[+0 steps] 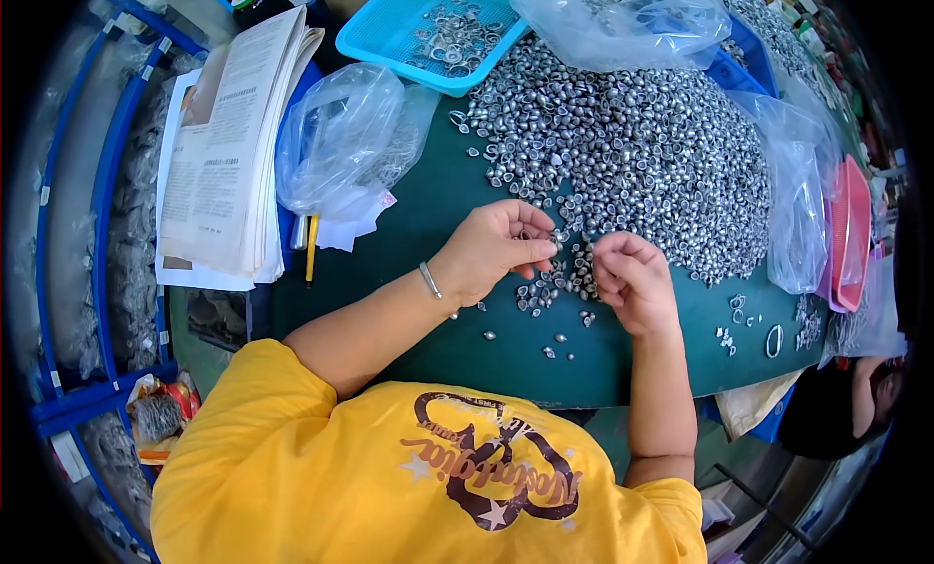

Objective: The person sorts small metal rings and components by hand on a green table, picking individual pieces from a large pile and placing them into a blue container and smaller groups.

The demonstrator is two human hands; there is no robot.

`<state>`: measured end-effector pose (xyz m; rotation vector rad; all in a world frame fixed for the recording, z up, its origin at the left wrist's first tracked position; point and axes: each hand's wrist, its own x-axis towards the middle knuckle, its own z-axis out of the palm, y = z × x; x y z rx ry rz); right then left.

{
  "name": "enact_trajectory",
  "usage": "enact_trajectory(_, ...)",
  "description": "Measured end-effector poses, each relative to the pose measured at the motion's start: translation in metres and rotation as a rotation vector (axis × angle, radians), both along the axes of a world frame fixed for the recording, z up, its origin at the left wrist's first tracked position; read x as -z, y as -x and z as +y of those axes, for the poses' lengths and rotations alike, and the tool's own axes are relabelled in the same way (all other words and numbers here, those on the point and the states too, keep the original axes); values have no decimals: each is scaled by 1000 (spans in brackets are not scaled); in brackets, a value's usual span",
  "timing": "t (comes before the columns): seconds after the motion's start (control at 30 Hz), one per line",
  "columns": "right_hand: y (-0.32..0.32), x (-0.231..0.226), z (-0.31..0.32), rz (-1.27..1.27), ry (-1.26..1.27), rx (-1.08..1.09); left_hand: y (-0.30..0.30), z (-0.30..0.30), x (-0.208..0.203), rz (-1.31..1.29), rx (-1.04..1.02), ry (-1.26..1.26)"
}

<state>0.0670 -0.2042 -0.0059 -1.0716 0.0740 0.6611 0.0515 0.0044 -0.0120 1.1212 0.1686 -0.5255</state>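
A large heap of small silver metal pieces [642, 156], rounded and hollow like tiny cups, covers the green tabletop in front of me. At the heap's near edge my left hand [501, 243] is closed in a pinch, with a small silver metal piece [556, 239] at its fingertips. Just to the right, my right hand [632, 280] is closed, thumb against curled fingers; whatever it holds is hidden. Between and below the hands lies a small cluster of the same pieces [537, 296]. A few single pieces [489, 335] are scattered nearer to me.
A turquoise basket [389, 41] with metal rings stands at the back. Clear plastic bags [336, 126] lie left, behind and right of the heap. Newspapers [219, 156] and a yellow pen [311, 248] are at left. A red tray [851, 233] and loose rings [773, 340] are at right.
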Motion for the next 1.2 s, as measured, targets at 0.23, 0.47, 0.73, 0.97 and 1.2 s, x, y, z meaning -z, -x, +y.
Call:
enact_trajectory(0.23,-12,-9,27,-44,183,42,6,3,-4,45,-61,34)
enact_trajectory(0.47,-2,0,23,-48,87,3,11,9,4,-637,250,-840)
enact_trajectory(0.73,14,2,16,32,36,34,11,8,3,-508,122,-649)
enact_trajectory(0.97,25,11,14,46,-1,32,11,9,0,226,118,210)
enact_trajectory(1.2,34,0,28,-207,166,35,16,3,-3,380,128,374)
